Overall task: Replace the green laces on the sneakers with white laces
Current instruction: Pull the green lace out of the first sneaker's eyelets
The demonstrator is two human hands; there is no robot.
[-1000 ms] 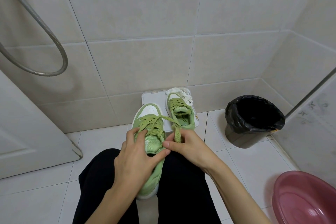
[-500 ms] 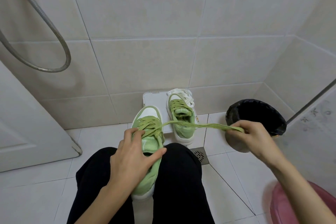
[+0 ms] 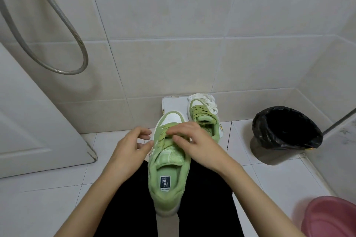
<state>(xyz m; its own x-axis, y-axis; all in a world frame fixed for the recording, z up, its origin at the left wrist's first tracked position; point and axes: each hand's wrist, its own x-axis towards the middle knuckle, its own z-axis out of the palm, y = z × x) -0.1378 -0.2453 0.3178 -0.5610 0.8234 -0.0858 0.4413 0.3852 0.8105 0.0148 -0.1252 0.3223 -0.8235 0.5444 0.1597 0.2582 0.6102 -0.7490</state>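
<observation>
near sneaker (image 3: 167, 169): green, at lower centre of the frame, resting on the lap between 2 legs in black trousers (image 3: 123, 208). heel toward the bottom edge, white toe cap toward the wall. the opening and the insole label are in full view.

green laces (image 3: 163, 141): threaded across the upper front of the near sneaker, partly covered by the right hand.

right hand (image 3: 194, 144): placed over the lace area from the right side of the frame. fingers bent downward, index finger and thumb closed together on a crossing of the green laces.

left hand (image 3: 131, 146): just left of the near sneaker, fingers loosely curled and apart, nothing held. the thumb tip is at the sneaker's left edge; contact cannot be confirmed.

far sneaker (image 3: 206, 123): green, upright on the floor at centre frame, just above and right of the near sneaker. it carries its own green lacing and stands partly on a white flat board (image 3: 173, 106) set against the tiled wall.

white laces (image 3: 209, 102): a loose bundle at the toe end of the far sneaker, touching it.

other items: a bin with a black liner (image 3: 285, 132) at right, well apart from both sneakers; a pink basin (image 3: 331, 217) at the lower right corner; a metal shower hose (image 3: 77, 40) looping at upper left; a white door (image 3: 28, 121) at the left edge.
</observation>
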